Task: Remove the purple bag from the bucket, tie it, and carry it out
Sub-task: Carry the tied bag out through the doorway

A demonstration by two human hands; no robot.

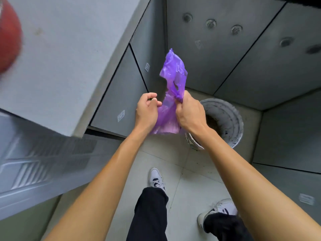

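Pinching purple bag (169, 117) btwn fingers (179, 100)

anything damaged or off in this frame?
Yes: the purple bag has ragged holes in the loose plastic just above where the right hand bunches it, so it looks torn. The left hand pinches the bag's edge. The bucket, out of which the bag is already lifted, is grimy inside. No spill is visible.

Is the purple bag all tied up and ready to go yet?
Nearly. The purple bag is already out of the bucket. The right hand grips its twisted neck and the left hand pinches the side, tying it. Carrying it out is left.
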